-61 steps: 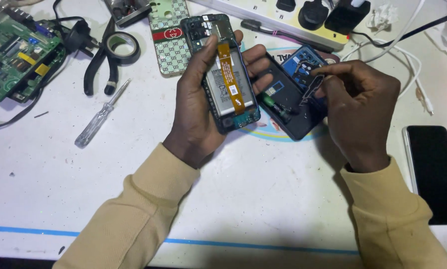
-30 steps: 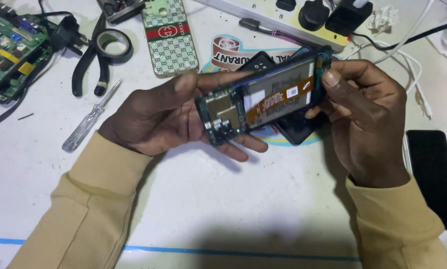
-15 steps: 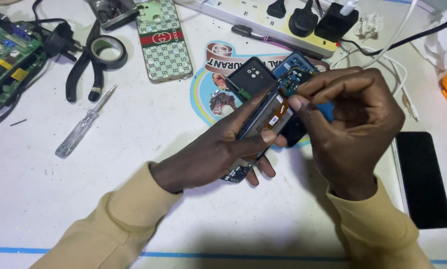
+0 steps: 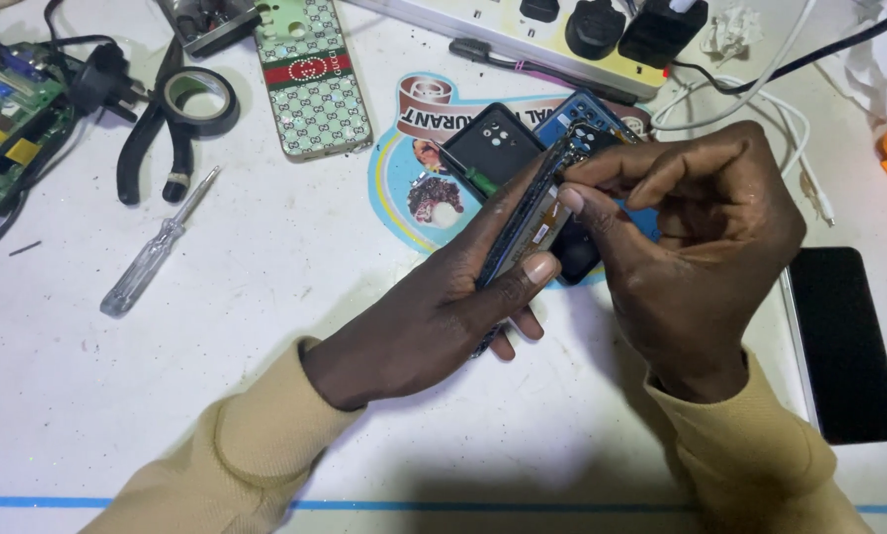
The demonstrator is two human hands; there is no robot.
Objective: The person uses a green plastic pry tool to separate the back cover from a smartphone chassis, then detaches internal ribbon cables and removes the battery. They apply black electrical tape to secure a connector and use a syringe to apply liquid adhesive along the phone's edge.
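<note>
Both hands grip: left hand (image 4: 443, 307) clasps opened phone (image 4: 523, 222); right hand (image 4: 701, 247) pinches it.

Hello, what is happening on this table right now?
A person holds an opened phone on its edge in the left hand. The right hand pinches at the phone's upper part. Under the hands lies a black back cover on the white table. A clear-handled screwdriver and a patterned phone case lie untouched to the left.

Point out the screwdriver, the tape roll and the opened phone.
screwdriver (image 4: 145, 265): head view, on its clear handle.
tape roll (image 4: 201, 99): head view, on the ring's near rim.
opened phone (image 4: 525, 220): head view, on its upturned edge between the hands.
</note>
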